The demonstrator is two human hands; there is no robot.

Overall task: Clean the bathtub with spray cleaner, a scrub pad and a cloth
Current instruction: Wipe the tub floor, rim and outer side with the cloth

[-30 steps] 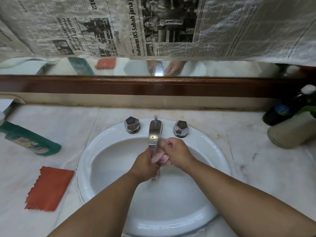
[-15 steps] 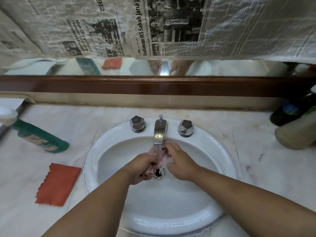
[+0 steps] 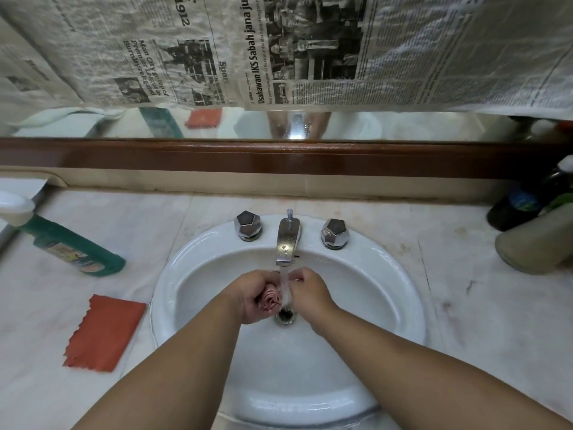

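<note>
Bunched pink cloth (image 3: 269, 301) gripped in left hand (image 3: 255, 294) under faucet (image 3: 286, 243), likely for rinsing; right hand (image 3: 307, 290) pinches its edge, feeding folds into water (image 3: 284, 285).

- White oval sink (image 3: 412, 293) set into the marble counter (image 3: 480, 321), droplets glinting on the rim.
- Chrome faucet (image 3: 286, 243) is running, and a stream of water (image 3: 284, 288) falls straight onto the drain (image 3: 284, 316).
- Two faceted chrome knobs flank the spout: one (image 3: 248, 225) left, one (image 3: 334, 232) right.
- Newspaper (image 3: 310, 51) hangs over the mirror (image 3: 403, 125); only a low strip of glass shows above the brown wooden frame (image 3: 279, 159).
- Far right, a dark bottle (image 3: 521, 206) sits just behind a beige bottle (image 3: 533, 246).
</note>
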